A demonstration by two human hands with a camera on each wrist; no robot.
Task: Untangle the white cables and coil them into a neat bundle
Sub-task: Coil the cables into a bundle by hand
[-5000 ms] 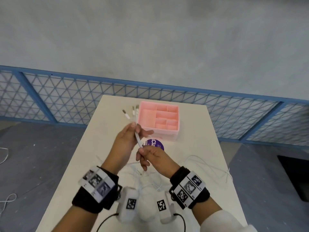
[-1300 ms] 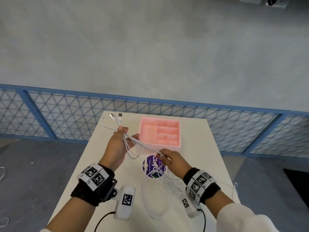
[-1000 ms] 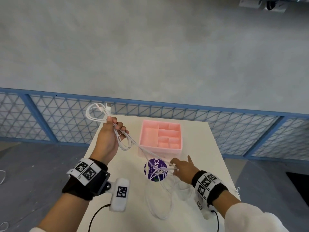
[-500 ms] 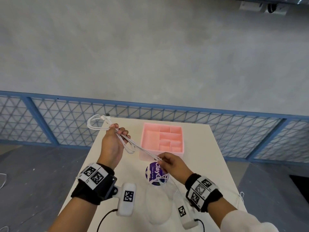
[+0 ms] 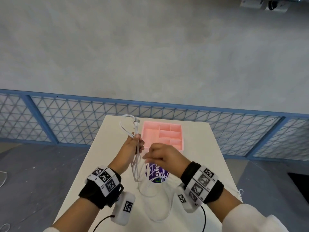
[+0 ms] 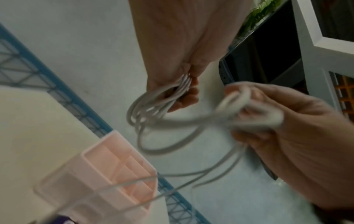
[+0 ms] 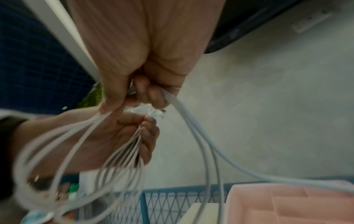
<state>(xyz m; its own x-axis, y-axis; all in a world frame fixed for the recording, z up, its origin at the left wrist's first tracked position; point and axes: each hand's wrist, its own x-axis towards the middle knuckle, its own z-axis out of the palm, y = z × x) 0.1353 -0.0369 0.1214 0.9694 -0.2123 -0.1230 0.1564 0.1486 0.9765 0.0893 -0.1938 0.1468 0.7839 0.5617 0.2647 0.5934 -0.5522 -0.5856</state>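
Several loops of white cable (image 5: 135,166) hang from my left hand (image 5: 133,146), which grips them in a fist above the table; a loop and plug ends (image 5: 128,122) stick out above it. In the left wrist view the cable strands (image 6: 184,84) run through its curled fingers. My right hand (image 5: 158,155) is close beside it, fingers curled round the cable (image 7: 172,100), which trails off toward the tray. More slack cable (image 5: 158,206) lies on the table below both hands.
A pink compartment tray (image 5: 162,136) stands just beyond the hands on the cream table (image 5: 209,156). A purple round sticker (image 5: 157,173) lies under the cable. A blue mesh fence (image 5: 66,118) runs behind the table; grey floor on both sides.
My right hand has come up and left with the cable, next to the left hand. The strand that was stretched between them now hangs as a further loop.
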